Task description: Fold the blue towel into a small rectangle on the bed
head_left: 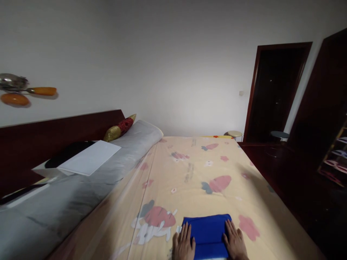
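Item: folded blue cloth (208, 234), lying flat on a bed sheet (195, 173) printed with pink and grey cartoon shapes, at the near edge of the view, close to the person.

Left hand (184, 243): palm down on the cloth's left edge, fingers straight and slightly spread, gripping nothing; the thumb side lies partly on the sheet.

Right hand (235, 242): palm down on the cloth's right edge, fingers extended and close together, likewise pressing rather than grasping.

Step in hand (a judgement): flattening or smoothing the cloth, which already lies as a neat rectangle with rounded far corners. Its near edge runs out of frame, so the full fold cannot be told.

Next move calls for (also a judgement): even pressure from both palms, or a pinch at the edges if another fold is wanted, with the corners kept aligned.

Surroundings: long grey bolster (89, 180) along the left side; white flat sheet or board (89, 157) resting on it; gold and red cushion (119, 129) by the dark headboard (54, 133); dark doorway (273, 90) far right; small round stool (234, 134) beyond the bed.
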The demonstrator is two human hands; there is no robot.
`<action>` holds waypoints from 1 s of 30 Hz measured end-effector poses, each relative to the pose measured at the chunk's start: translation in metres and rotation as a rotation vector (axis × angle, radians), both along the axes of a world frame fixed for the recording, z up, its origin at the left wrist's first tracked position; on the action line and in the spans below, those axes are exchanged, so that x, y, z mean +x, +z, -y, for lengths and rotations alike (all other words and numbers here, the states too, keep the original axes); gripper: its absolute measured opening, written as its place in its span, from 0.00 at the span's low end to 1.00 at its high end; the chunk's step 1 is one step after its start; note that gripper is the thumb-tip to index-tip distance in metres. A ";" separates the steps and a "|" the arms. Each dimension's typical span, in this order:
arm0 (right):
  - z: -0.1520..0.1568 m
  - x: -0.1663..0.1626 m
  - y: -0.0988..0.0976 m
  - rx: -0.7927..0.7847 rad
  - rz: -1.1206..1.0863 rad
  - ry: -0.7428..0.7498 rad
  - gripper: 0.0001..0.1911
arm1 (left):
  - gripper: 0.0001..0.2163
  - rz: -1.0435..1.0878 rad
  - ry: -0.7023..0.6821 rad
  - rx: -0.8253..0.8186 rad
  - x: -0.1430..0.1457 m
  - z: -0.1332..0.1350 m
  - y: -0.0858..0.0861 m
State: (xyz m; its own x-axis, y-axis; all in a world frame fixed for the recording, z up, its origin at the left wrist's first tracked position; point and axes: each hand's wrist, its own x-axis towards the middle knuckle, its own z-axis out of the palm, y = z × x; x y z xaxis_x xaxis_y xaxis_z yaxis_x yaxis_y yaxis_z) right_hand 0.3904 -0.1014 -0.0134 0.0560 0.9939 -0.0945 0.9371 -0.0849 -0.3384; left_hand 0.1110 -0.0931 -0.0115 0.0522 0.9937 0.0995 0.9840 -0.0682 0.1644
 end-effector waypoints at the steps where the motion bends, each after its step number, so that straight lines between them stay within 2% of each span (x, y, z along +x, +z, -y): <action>1: 0.000 0.001 -0.004 0.015 -0.002 -0.005 0.35 | 0.25 -0.005 -0.006 0.023 -0.002 0.000 -0.004; 6: -0.001 -0.005 -0.018 0.055 -0.002 -0.027 0.34 | 0.25 0.012 -0.034 0.128 -0.006 -0.005 -0.026; 12: -0.004 -0.003 -0.031 0.066 -0.001 -0.038 0.33 | 0.25 0.005 0.016 0.216 -0.007 -0.010 -0.046; 16: -0.003 -0.003 -0.024 0.076 -0.010 -0.032 0.33 | 0.23 -0.032 0.010 0.251 0.000 -0.008 -0.035; 21: 0.000 0.000 -0.001 0.083 -0.034 -0.010 0.33 | 0.21 -0.097 -0.026 0.234 0.012 -0.001 0.006; 24: 0.015 0.006 0.007 0.106 -0.044 0.019 0.31 | 0.21 -0.142 -0.089 0.311 0.008 0.016 0.022; 27: 0.047 0.012 0.000 0.244 -0.047 0.115 0.27 | 0.24 -0.191 -0.175 0.425 -0.010 0.047 0.017; 30: 0.081 0.013 -0.021 0.425 -0.029 0.209 0.26 | 0.27 -0.205 -0.245 0.472 -0.029 0.075 -0.003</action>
